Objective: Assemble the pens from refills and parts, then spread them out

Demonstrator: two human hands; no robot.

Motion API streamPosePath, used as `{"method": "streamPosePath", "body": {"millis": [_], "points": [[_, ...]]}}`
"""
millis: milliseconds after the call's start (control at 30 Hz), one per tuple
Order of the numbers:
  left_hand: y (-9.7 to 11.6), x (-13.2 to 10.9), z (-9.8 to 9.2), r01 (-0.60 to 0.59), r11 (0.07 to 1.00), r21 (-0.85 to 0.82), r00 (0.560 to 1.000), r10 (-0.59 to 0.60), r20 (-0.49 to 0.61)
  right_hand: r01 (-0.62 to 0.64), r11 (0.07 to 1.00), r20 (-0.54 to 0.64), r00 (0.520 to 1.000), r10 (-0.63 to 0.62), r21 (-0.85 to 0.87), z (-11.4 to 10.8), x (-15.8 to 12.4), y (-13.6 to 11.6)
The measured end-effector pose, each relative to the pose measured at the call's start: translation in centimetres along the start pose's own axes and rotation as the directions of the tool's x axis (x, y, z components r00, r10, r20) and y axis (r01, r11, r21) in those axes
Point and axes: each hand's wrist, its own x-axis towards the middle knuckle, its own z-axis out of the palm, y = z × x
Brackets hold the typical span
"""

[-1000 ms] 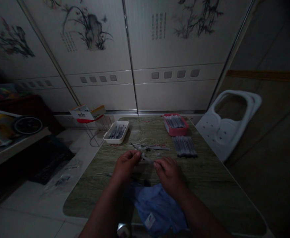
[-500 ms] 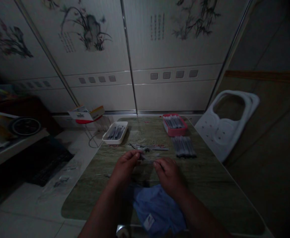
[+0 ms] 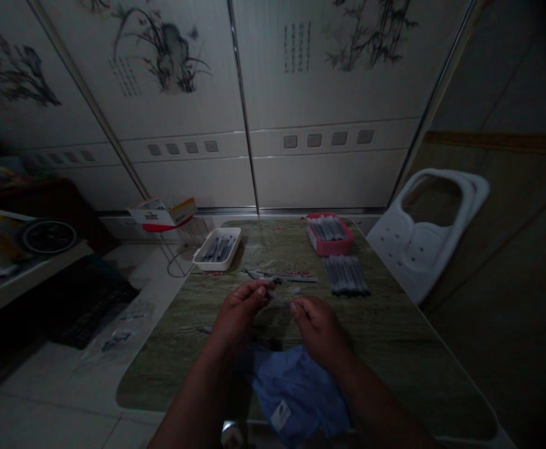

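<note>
Tabletop (image 3: pixel 394 355) bears two containers (image 3: pixel 214 266) while left hand (image 3: pixel 238 313) and right hand (image 3: pixel 318 323) pinch one thin translucent piece (image 3: pixel 280 300).

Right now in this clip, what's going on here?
A person's left hand and right hand pinch a thin pale piece between them above a table; it is too dim to tell exactly what it is. Just beyond lie some loose thin pieces. Farther back, a white tray on the left and a pink container on the right hold slender sticks, with a row of similar sticks in front of the pink one. A blue cloth lies nearest the person.
</note>
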Motion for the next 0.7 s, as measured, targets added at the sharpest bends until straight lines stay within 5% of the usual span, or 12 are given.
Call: {"method": "streamPosePath", "body": {"millis": [167, 467, 700], "points": [[0.1, -0.2, 0.6, 0.062, 0.993, -0.104, 0.997, -0.065, -0.030, -0.022, 1.000, 0.004, 1.000, 0.022, 0.004, -0.1, 0.1, -0.3], [-0.5, 0.3, 0.1, -0.004, 0.998, 0.063, 0.989, 0.014, -0.145, -0.086, 0.996, -0.034, 0.996, 0.085, -0.004, 0.6, -0.2, 0.7], [-0.3, 0.1, 0.3, -0.002, 0.997, -0.080, 0.998, -0.003, -0.069, -0.038, 0.999, 0.039, 0.999, 0.038, 0.004, -0.2, 0.1, -0.1]]}}
